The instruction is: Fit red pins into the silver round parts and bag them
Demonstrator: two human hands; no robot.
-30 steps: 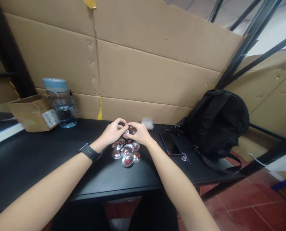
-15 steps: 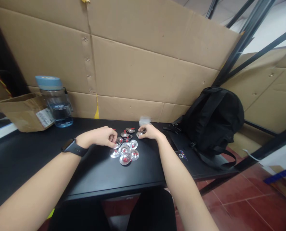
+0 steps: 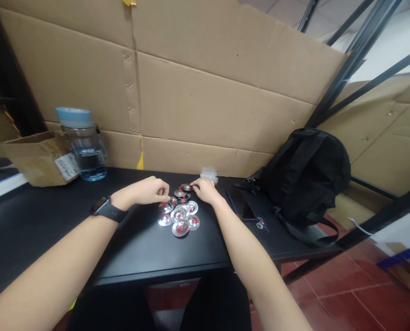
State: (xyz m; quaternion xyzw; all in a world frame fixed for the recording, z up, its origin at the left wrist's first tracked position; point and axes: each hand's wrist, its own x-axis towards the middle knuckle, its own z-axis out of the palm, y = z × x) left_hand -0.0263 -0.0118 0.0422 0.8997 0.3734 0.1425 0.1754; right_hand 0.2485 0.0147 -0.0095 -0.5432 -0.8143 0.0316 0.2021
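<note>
Several shiny metal finger cymbals [image 3: 180, 227] with red loops lie in an overlapping cluster on the black table. My left hand [image 3: 153, 191], with a dark watch on its wrist, is curled at the cluster's left edge. Its fingertips are close to a red-looped cymbal [image 3: 165, 208], and whatever they may hold is hidden. At the back of the cluster, the fingertips of my right hand [image 3: 205, 189] are closed at the rim of a finger cymbal [image 3: 187, 187].
A blue-lidded water bottle [image 3: 87, 151] and an open cardboard box [image 3: 41, 161] stand at the left. Behind my right hand is a whitish translucent item [image 3: 209, 174]. A phone [image 3: 241, 204], a keyring [image 3: 261, 225] and a black backpack [image 3: 308, 179] lie to the right.
My right hand has moved left with a finger cymbal, from beside the cluster to the cymbals at its back. The phone is more exposed. My left hand has barely moved.
</note>
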